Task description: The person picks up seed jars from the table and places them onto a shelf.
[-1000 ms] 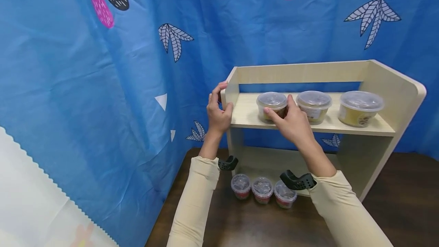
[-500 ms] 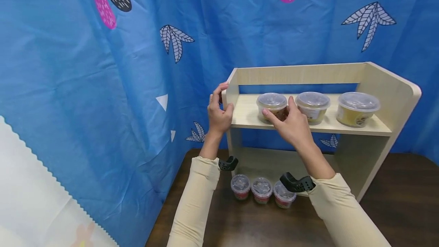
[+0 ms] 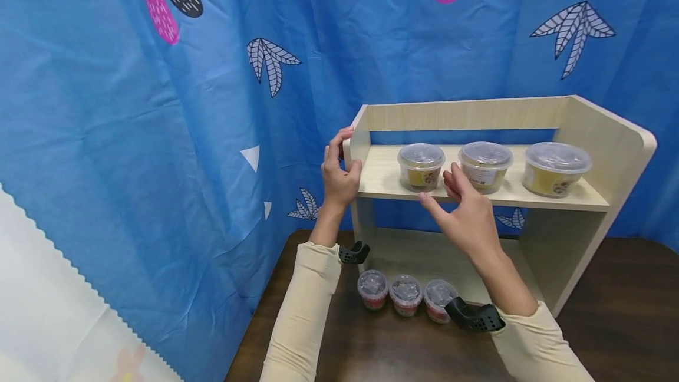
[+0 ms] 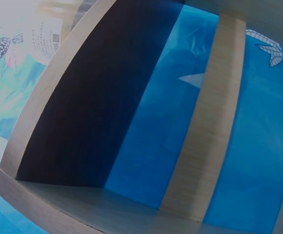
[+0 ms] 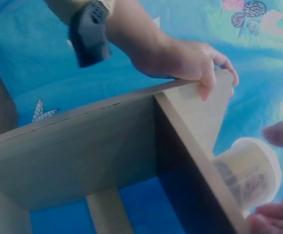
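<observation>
**Right hand off the left tub; left hand steadies the shelf**

Since the earlier frame we note the right hand [image 3: 469, 220] has drawn back from the left tub [image 3: 421, 167] and now hovers at its 5 o'clock, fingers spread and relaxed, holding nothing. That tub stands upright on the upper board of the wooden shelf [image 3: 610, 134], with the middle tub [image 3: 485, 164] just beside it at 3 o'clock. Our left hand [image 3: 338, 177] grips the shelf's left side panel. We judge one risk: a careless return of the spread fingers could knock either tub off the front edge.

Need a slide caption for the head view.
Left hand grips the wooden shelf side panel; right hand open by the leftmost lidded container.
</observation>
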Motion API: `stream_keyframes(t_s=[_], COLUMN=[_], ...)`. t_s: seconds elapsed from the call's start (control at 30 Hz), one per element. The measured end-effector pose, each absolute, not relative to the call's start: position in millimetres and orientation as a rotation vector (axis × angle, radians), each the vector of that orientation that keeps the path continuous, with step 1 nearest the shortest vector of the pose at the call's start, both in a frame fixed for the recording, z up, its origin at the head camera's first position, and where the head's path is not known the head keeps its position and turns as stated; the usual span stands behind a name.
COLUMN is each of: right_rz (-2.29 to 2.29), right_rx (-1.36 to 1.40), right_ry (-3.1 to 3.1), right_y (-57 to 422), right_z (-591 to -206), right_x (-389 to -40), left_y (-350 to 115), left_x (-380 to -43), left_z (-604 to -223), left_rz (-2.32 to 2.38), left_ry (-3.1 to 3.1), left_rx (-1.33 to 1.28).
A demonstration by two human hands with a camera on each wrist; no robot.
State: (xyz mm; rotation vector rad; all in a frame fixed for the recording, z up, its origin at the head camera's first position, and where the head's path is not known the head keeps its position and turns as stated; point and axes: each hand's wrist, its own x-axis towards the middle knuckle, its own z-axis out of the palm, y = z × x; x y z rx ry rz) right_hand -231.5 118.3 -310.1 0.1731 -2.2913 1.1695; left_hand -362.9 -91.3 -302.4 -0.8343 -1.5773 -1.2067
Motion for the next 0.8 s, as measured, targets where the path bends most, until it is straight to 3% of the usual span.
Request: stream_keyframes(t_s=[0.4,0.8], right_rz=[1.173,1.218], right_rx=[0.350,0.238], right_ry=[-1.789,-1.789], right_y=[125.2,144.2], right_z=[-363.2,-421.8], right_x=[-198.4,-191.1], left_y=[-89.9,-90.4], left_x=[-361.3,-359.3], left_z=[-302.2,-302.2], left_rz=[-1.197,-1.203], left_ry=[-1.583,-1.603], left_rx=[-0.839,-0.815])
